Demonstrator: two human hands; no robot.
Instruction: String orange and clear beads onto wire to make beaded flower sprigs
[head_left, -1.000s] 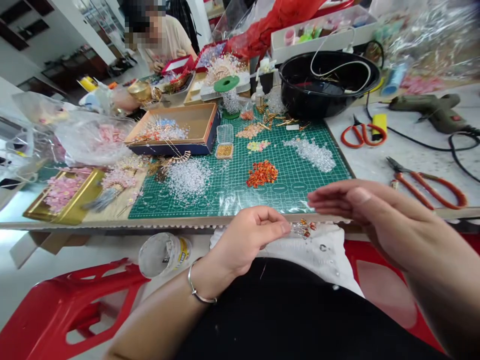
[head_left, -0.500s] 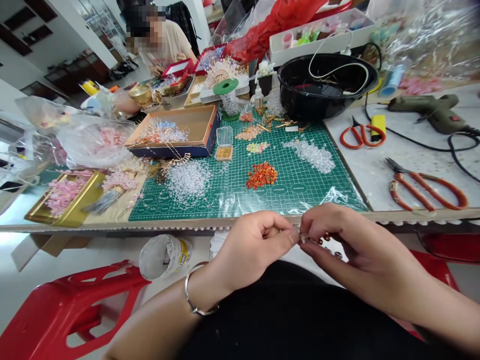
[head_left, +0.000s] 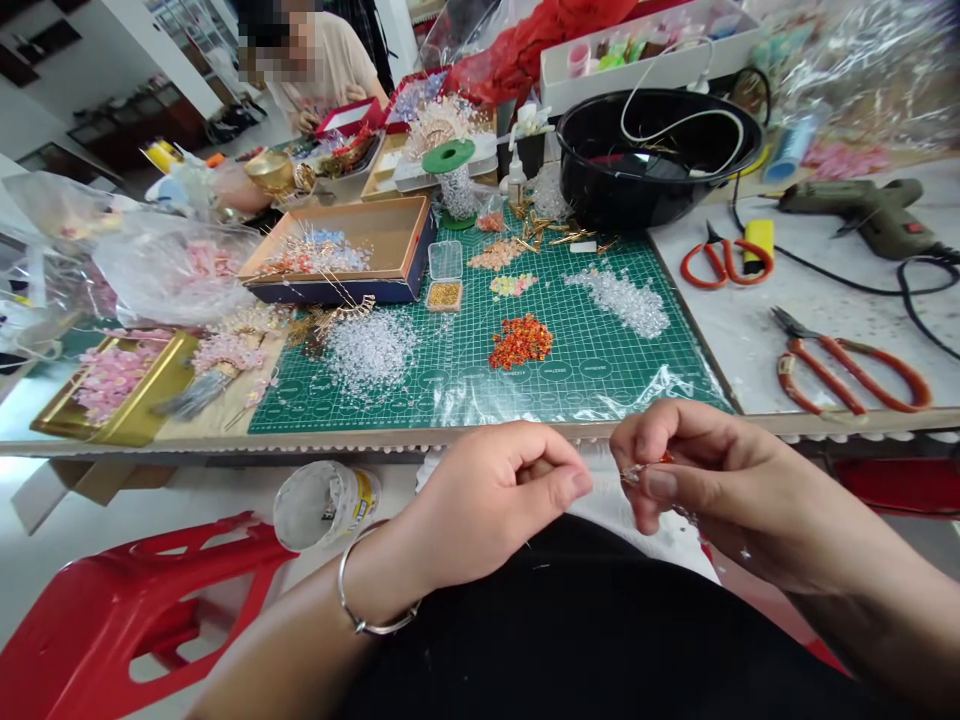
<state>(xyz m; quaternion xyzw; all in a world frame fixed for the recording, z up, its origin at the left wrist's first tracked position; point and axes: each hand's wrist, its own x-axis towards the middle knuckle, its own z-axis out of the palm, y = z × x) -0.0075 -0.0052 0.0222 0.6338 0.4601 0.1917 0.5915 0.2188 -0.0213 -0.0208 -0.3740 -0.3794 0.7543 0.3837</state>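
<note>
Silver bangle (head_left: pixel 365 627), L wrist; blk clothing (head_left: pixel 585 620)

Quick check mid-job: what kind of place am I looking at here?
Likely a bead-craft workshop: a green cutting mat with piles of orange beads and clear beads, plus orange-handled scissors.

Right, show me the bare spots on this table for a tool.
White tabletop between the scissors and pliers is bare. So is the green mat between the orange beads and right clear bead pile. Crowded: mat's back edge by the black bowl, and the left side.
</note>
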